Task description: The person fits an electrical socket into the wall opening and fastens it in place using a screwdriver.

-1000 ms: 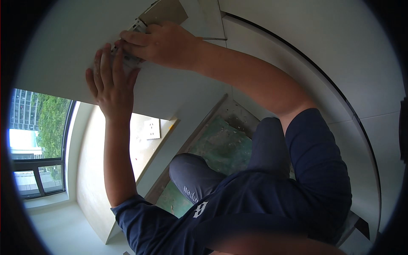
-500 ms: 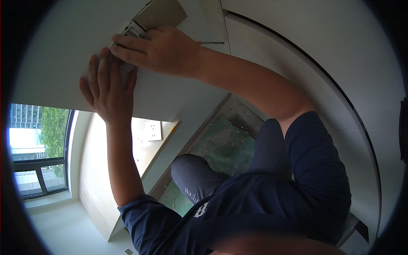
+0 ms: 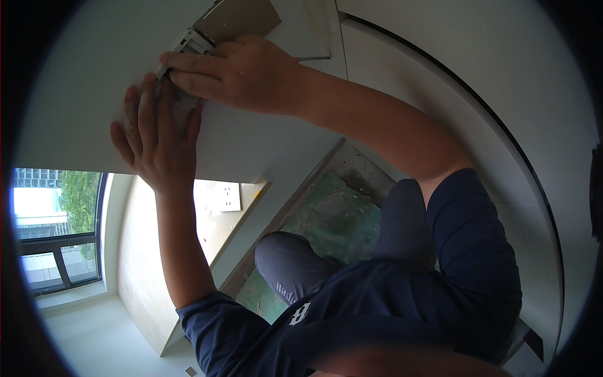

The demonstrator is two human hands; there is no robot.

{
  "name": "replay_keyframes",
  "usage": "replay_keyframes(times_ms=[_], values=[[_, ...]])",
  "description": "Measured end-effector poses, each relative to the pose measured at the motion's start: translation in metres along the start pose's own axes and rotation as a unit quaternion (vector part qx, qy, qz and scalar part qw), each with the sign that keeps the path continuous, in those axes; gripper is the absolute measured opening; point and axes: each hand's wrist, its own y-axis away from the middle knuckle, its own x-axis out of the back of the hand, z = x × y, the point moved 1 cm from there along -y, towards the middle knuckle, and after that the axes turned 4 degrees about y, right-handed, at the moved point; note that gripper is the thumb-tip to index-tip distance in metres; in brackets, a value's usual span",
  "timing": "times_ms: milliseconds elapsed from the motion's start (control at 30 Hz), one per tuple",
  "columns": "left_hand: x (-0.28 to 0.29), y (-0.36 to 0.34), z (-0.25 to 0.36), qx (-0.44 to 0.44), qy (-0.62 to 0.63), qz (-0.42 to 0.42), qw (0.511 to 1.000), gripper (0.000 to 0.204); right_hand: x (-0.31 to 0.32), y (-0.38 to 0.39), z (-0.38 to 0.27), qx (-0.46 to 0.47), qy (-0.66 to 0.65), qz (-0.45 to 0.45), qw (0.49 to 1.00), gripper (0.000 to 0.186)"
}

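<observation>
A white wall socket frame (image 3: 196,43) with hollow cavities is at the upper left, against the pale surface. My right hand (image 3: 251,74) reaches across to it, with its index and middle fingers bent over the frame and the thumb side hidden. From behind that wrist sticks a thin metal shaft (image 3: 316,58), like a screwdriver's; its other end is hidden by the hand. My left hand (image 3: 157,141) lies below the frame with fingers spread, the fingertips close to its lower end. Between the hands part of a pale piece (image 3: 183,99) shows, its shape unclear.
A beige flat panel (image 3: 242,22) adjoins the frame's upper end. Left below are a window (image 3: 59,232) and a board-like ledge (image 3: 220,229) bearing a white socket plate (image 3: 231,196). Dusty green floor covering (image 3: 330,213) lies by my knees. A dark groove (image 3: 440,72) curves along the right.
My left hand has slid slightly left and down, showing more of the pale piece between the hands. The right hand stays on the frame, its fingers shifted a little.
</observation>
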Motion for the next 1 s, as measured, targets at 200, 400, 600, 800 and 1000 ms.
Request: replay_keyframes(times_ms=[200,400,600,800,1000], values=[[0.0,-0.001,-0.002,0.007,0.004,0.003,1.0,0.048,-0.001,-0.004,-0.002,-0.007,0.004,0.011,1.0,0.019],[-0.002,-0.006,-0.008,-0.007,0.014,0.027,1.0,0.046,-0.002,-0.008,-0.003,-0.024,0.011,0.029,0.999,0.01],[0.004,-0.012,-0.006,-0.02,-0.031,0.008,0.999,0.051,-0.002,-0.011,0.002,-0.017,-0.006,0.038,0.999,0.008],[0.004,-0.012,0.0,-0.027,0.011,0.022,0.999,0.058,0.001,-0.009,-0.002,-0.019,0.012,0.02,1.0,0.012],[-0.001,-0.016,-0.004,-0.058,0.014,0.027,0.998,0.068,0.005,-0.018,0.0,-0.01,0.012,0.025,1.0,0.018]])
